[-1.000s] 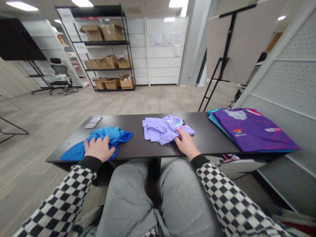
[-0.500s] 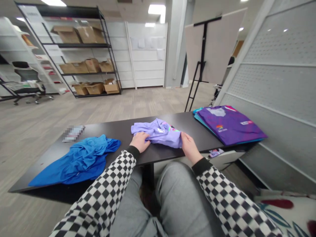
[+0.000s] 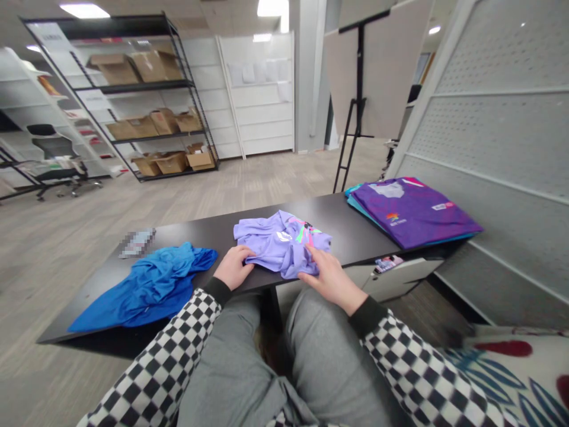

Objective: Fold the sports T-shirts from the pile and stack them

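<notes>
A lavender T-shirt [image 3: 271, 240] with a white logo and a bright multicoloured print lies crumpled on the dark tabletop [image 3: 213, 228] in front of me. At its left edge, my left hand [image 3: 233, 268] has its fingers and thumb closed on the cloth. My right hand [image 3: 332, 277] rests on the shirt's near right part, thumb spread away from the fingers, with bunched fabric between them. Left of my hands, a rumpled blue garment [image 3: 153, 290] hangs slightly over the table's front edge.
Folded shirts, a purple one [image 3: 413, 213] on top, are stacked at the table's right end. A pixelated flat object [image 3: 137, 243] lies at the back left. A white drawer [image 3: 402, 279] juts out below the right side. A perforated panel [image 3: 498, 142] stands at the right.
My right hand has moved left and inward from the shirt's right edge, and its thumb has spread. My left hand has shifted slightly left and nearer. The shirt's right side is more bunched.
</notes>
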Demonstrator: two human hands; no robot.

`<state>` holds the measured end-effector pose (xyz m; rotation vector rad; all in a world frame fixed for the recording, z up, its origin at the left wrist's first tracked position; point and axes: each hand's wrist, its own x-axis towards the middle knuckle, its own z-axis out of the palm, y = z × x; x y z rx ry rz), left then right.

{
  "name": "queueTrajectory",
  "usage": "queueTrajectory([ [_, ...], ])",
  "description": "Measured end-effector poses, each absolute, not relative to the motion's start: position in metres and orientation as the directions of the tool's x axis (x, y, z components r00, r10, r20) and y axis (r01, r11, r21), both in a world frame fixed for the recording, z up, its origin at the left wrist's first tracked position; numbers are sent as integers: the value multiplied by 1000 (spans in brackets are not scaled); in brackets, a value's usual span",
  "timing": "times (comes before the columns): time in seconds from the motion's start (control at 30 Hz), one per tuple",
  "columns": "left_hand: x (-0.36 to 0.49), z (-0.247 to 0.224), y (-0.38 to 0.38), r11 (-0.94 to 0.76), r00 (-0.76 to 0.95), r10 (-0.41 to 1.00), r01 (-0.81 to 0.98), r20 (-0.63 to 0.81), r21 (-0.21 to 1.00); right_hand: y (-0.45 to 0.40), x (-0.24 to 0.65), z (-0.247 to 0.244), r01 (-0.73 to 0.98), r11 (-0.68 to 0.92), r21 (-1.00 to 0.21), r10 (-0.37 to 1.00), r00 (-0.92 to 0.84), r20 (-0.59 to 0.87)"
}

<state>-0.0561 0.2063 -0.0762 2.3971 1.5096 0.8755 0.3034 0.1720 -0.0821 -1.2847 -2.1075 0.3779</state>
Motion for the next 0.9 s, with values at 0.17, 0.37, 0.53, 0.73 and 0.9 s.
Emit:
queueTrajectory([
  [0.17, -56, -60, 191, -517, 287, 839, 687, 462, 511, 179, 299, -75, 736, 429, -524, 898, -282, 339],
  [0.37, -41, -8, 172, -461, 128, 875, 515, 467, 723, 177, 315, -37, 345, 440, -829, 897, -212, 388],
  [0.53, -21, 50, 163, -436, -6, 894, 215, 448, 874, 172, 328, 13, -5, 295, -955, 948, -123, 294],
  [0.73, 0, 101, 151, -421, -62, 907, -109, 417, 900, 140, 334, 54, -253, 135, -958, 979, -113, 167],
  [0.9, 7, 122, 129, -466, -17, 885, -60, 466, 883, 101, 336, 64, -210, 82, -974, 958, -255, 135],
])
